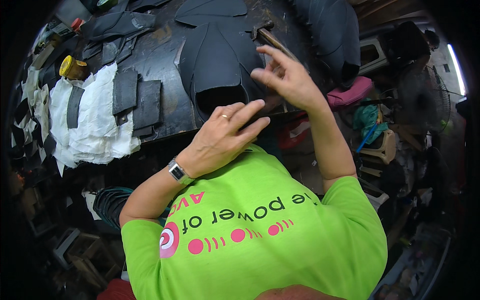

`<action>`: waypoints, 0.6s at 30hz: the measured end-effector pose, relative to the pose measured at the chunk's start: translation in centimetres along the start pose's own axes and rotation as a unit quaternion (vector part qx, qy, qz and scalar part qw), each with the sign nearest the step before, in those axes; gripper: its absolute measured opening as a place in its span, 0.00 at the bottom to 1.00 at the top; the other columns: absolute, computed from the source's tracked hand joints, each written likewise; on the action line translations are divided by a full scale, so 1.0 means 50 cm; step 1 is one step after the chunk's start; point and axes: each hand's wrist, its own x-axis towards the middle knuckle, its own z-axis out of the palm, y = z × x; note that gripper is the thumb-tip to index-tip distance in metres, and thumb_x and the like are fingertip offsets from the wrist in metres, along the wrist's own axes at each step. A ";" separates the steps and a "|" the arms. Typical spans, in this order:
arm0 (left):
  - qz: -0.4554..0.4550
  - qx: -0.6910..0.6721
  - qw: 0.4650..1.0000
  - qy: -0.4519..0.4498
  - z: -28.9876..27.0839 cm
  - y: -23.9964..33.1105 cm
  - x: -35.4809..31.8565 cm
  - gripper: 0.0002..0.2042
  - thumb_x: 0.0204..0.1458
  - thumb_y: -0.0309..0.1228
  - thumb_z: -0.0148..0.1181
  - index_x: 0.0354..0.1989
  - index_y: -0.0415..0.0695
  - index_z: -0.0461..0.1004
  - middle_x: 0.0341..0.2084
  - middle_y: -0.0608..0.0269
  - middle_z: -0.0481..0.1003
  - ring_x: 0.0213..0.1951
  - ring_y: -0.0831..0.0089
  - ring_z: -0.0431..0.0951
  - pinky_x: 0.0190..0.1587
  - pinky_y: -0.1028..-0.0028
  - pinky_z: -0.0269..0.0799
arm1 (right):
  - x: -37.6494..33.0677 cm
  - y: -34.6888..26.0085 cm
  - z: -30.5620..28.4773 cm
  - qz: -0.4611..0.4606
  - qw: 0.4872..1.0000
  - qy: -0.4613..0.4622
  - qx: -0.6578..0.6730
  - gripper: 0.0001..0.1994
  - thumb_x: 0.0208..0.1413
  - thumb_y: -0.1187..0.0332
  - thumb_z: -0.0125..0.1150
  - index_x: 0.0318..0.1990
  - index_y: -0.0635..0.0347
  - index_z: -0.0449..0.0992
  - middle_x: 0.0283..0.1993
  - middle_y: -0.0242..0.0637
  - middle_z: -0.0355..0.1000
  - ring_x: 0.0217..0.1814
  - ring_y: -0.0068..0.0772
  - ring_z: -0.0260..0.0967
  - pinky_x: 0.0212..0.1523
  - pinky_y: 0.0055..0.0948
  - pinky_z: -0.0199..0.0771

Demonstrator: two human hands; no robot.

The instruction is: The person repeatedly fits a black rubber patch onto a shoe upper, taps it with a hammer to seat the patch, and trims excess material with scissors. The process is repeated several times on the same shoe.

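Note:
A stack of black stitched pieces, shaped like shoe uppers (pixel 216 65), lies at the table's near edge, its dark opening toward me. My left hand (pixel 227 127), with a ring and a wristwatch (pixel 178 171), is just in front of that opening, fingers stretched out and apart. Whether its fingertips touch the piece I cannot tell. My right hand (pixel 287 77) is raised at the stack's right side, thumb and fingers apart, slightly blurred, with nothing visible in it. A hammer (pixel 272 40) with a wooden handle lies just beyond it.
White cloth (pixel 95 135) with black strips (pixel 147 102) covers the table's left, near a yellow tub (pixel 73 68). More black pieces (pixel 120 25) lie at far left; another stack (pixel 332 37) stands at right. Beyond are a pink bag (pixel 350 91), a stool (pixel 382 146) and a fan (pixel 430 95).

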 end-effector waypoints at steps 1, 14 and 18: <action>-0.024 -0.040 0.998 0.030 -0.001 -0.007 -0.018 0.21 0.49 0.27 0.66 0.54 0.46 0.77 0.56 0.56 0.68 0.48 0.64 0.74 0.50 0.66 0.71 | -0.012 -0.009 0.013 0.006 0.998 -0.020 -0.052 0.31 0.56 0.61 0.73 0.65 0.59 0.70 0.38 0.31 0.66 0.31 0.16 0.68 0.34 0.19 0.70; -0.527 -0.489 0.634 0.286 -0.005 -0.130 -0.094 0.30 0.63 0.33 0.61 0.71 0.37 0.58 0.56 0.59 0.73 0.51 0.78 0.73 0.56 0.78 0.67 | -0.077 -0.082 0.049 0.028 0.999 -0.032 -0.017 0.22 0.55 0.72 0.59 0.58 0.64 0.68 0.27 0.47 0.71 0.28 0.48 0.72 0.37 0.40 0.73; -0.466 -0.606 0.585 0.271 -0.019 -0.124 -0.072 0.26 0.59 0.32 0.66 0.64 0.38 0.67 0.49 0.60 0.78 0.47 0.75 0.79 0.51 0.77 0.75 | -0.088 -0.071 0.052 -0.080 0.994 0.042 -0.055 0.23 0.55 0.81 0.55 0.60 0.59 0.70 0.30 0.34 0.67 0.21 0.15 0.63 0.27 0.20 0.65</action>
